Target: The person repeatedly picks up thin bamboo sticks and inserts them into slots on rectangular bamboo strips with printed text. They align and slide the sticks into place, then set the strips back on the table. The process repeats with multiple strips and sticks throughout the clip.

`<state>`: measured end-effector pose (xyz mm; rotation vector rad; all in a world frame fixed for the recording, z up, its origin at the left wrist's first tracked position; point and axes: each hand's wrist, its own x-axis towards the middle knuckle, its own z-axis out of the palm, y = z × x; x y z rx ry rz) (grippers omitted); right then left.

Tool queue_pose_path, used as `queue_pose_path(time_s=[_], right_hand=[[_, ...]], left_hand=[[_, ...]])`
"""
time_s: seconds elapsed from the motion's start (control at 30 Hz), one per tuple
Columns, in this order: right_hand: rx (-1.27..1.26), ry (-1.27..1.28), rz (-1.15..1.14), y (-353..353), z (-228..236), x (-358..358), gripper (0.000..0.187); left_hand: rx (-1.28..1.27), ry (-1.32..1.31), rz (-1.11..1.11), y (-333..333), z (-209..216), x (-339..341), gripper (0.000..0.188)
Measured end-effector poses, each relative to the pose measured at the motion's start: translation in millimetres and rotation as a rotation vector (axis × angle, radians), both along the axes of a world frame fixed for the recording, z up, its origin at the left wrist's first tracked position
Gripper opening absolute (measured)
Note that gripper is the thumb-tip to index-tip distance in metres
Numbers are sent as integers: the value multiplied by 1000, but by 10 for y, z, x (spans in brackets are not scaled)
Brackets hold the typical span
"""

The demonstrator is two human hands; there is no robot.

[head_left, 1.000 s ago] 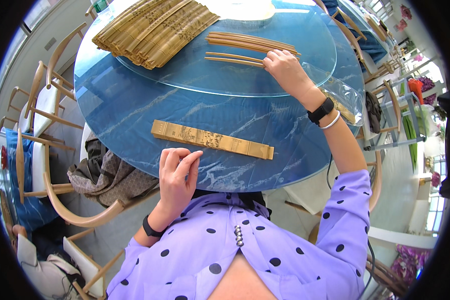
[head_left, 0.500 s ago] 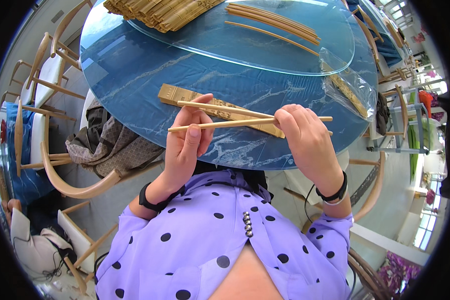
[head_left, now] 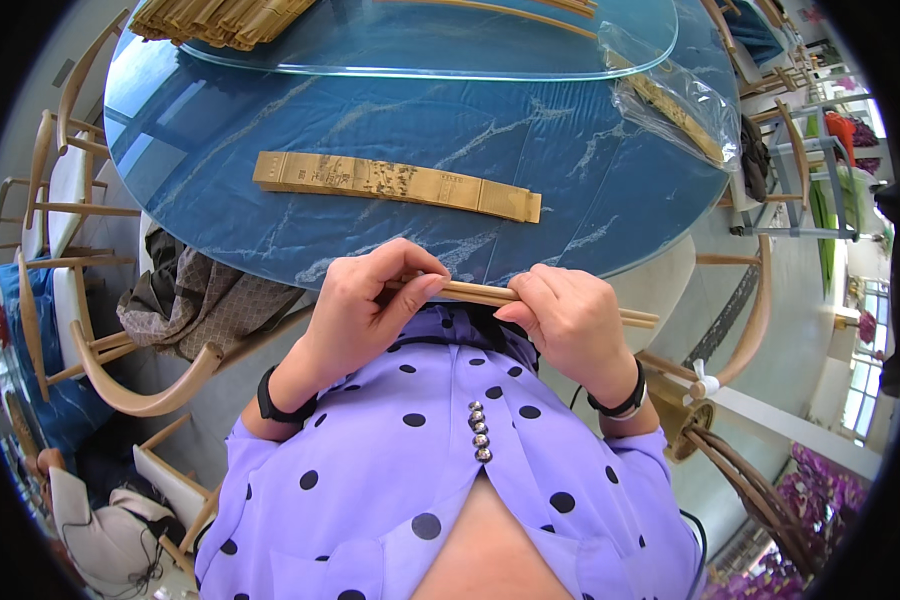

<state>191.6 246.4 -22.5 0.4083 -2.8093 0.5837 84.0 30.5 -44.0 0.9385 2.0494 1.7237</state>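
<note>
My left hand (head_left: 366, 308) and my right hand (head_left: 571, 318) hold a pair of pale wooden chopsticks (head_left: 479, 293) level, close to the table's near edge. Thumb and fingers of the left hand pinch one end; the right hand grips farther along, and the other ends stick out beyond it. The two sticks lie together, side by side. Beyond my hands, a flat stack of gold-brown paper chopstick sleeves (head_left: 398, 186) rests on the blue table (head_left: 370, 122), untouched by either hand.
A raised glass turntable (head_left: 410, 72) bears a pile of more sleeves (head_left: 220, 20) and several loose chopsticks (head_left: 560, 18). At the right lies a clear plastic bag (head_left: 705, 115) with a sleeve-like strip inside. A chair with a brown checked garment (head_left: 205, 300) stands left.
Both hands have drawn back toward my body and lowered to the table edge. The chopsticks, spread apart at the left end before, now lie together. The view has shifted too.
</note>
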Motion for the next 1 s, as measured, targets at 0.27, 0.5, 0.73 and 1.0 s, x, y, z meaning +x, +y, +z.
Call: queue_pose_path(time_s=[0.27,0.5,0.73,1.0], right_hand=[[4,27,59,-23,-60,36,29],[-120,-45,-343,353,175,-9,29],[-214,-164,-532,293,164,-119,28],[-301,-98,-495,245,79,-290,28]], left_hand=[[-122,195,-143,110,-80,-1,30],[-409,803,78,253,92,-342,37],[-600,899,98,373,-83,-485,44],[-498,900,114,287,-104,-464,43]])
